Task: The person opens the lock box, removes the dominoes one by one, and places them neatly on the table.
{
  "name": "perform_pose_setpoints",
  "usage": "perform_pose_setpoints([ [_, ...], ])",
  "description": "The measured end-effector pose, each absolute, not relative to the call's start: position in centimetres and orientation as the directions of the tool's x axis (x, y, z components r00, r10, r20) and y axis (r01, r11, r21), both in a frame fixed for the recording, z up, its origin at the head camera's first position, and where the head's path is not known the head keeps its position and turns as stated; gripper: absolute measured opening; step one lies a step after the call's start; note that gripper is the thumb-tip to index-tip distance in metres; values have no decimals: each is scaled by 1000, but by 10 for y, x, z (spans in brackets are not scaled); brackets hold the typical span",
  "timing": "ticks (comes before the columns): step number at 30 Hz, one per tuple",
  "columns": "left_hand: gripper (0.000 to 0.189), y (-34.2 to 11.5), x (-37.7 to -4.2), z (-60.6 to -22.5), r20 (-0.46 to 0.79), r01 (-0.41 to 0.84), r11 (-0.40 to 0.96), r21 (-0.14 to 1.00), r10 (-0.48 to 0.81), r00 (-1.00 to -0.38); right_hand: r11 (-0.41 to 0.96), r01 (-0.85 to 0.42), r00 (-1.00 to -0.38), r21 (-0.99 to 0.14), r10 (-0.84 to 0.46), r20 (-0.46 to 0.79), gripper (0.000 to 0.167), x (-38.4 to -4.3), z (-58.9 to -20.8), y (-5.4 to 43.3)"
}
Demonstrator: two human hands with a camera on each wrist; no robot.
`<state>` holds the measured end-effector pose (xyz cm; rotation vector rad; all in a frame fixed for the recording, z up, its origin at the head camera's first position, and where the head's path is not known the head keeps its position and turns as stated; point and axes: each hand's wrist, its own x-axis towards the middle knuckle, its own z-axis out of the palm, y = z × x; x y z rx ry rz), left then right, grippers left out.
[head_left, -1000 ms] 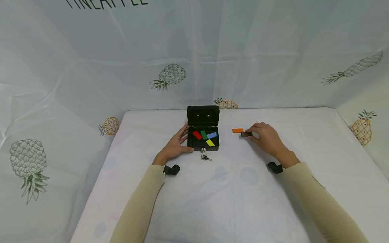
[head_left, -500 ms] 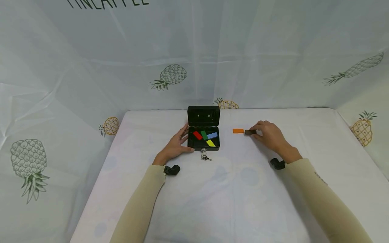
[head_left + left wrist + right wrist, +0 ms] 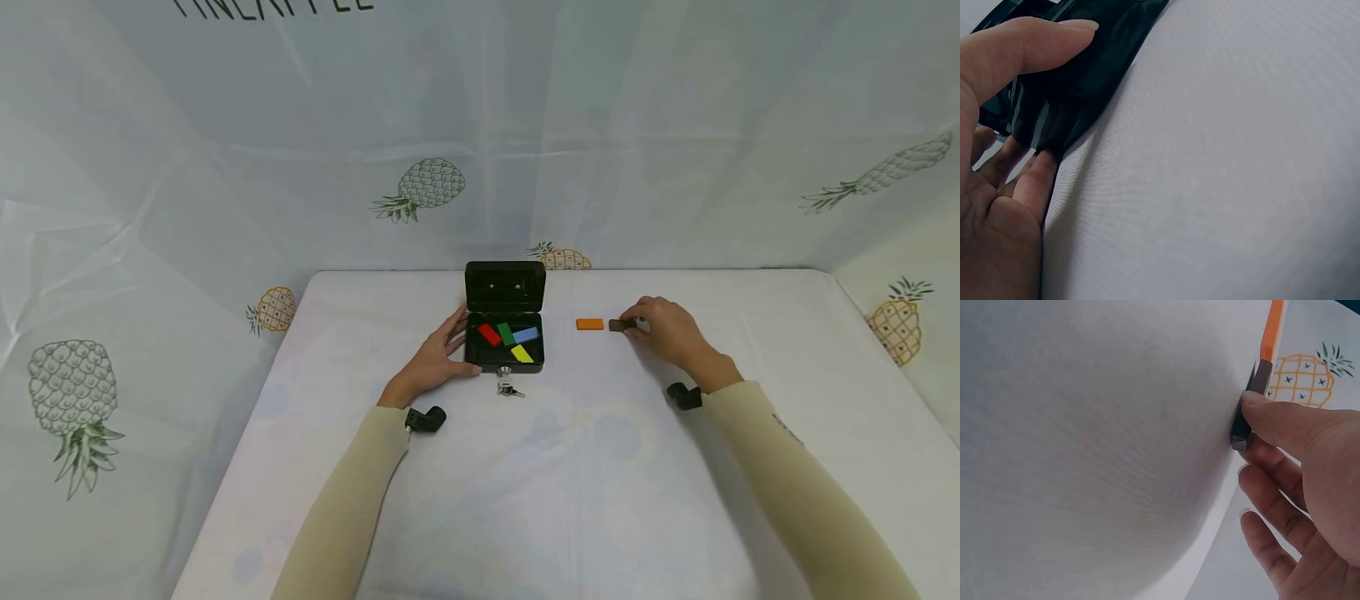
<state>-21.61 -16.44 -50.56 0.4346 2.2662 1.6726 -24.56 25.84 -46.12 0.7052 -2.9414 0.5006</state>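
A small black cash box [image 3: 487, 367] stands with its lid raised. Inside it lie a red block [image 3: 490, 334], a green block [image 3: 506, 333], a blue block [image 3: 527, 334] and a yellow block [image 3: 522, 353]. My left hand [image 3: 429, 362] holds the box by its left front corner, thumb on the front and fingers along the side. Right of the box, my right hand [image 3: 669, 332] pinches a dark brown block [image 3: 617, 325] between thumb and index finger, low at the table. An orange block [image 3: 589, 324] lies just left of it, a small gap between them.
Keys [image 3: 507, 388] hang from the lock at the box's front. A pale cloth covers the table [image 3: 570, 483]. Behind its far edge hangs a pineapple-print curtain [image 3: 645, 150].
My right hand has moved the brown block slightly right and back, from beside the orange block's lower corner to roughly in line with it. My left hand stays on the cash box.
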Motion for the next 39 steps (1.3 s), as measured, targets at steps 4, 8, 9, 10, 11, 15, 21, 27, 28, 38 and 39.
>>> perform_pose_setpoints([
  [4, 119, -164, -216, -506, -49, 71, 272, 960, 410, -911, 839, -446, -895, -311, -428, 128, 22, -248, -461, 257],
  [8, 119, -164, -216, -506, -44, 75, 268, 961, 414, -909, 835, -450, -893, -317, -434, 124, 22, -248, -461, 257],
  [9, 119, -164, -216, -506, -44, 77, 269, 960, 415, -909, 834, -451, -892, -317, -435, 124, 22, -249, -462, 257],
  [10, 119, -164, -216, -506, -44, 77, 270, 960, 415, -909, 833, -454, -890, -316, -438, 125, 22, -249, -462, 257],
  [11, 119, -164, -216, -506, -45, 76, 271, 960, 414, -909, 832, -455, -890, -317, -439, 124, 22, -249, -462, 257],
  [15, 119, -164, -217, -506, -46, 76, 274, 959, 413, -910, 833, -450, -892, -323, -439, 110, 24, -249, -462, 257],
  [21, 118, -164, -217, -505, -45, 79, 279, 957, 412, -910, 836, -432, -898, -337, -432, 81, 25, -249, -460, 255],
  [27, 118, -164, -216, -503, -51, 68, 270, 961, 411, -910, 835, -433, -898, -340, -432, 83, 25, -248, -459, 254],
  [28, 118, -164, -216, -503, -54, 65, 270, 961, 411, -910, 835, -433, -898, -339, -432, 84, 25, -248, -459, 254],
  [38, 118, -163, -215, -501, -52, 67, 267, 962, 414, -909, 839, -433, -901, -330, -418, 119, 24, -248, -462, 253],
  [39, 118, -163, -215, -501, -51, 67, 266, 962, 415, -908, 840, -437, -899, -323, -416, 134, 24, -247, -462, 252],
])
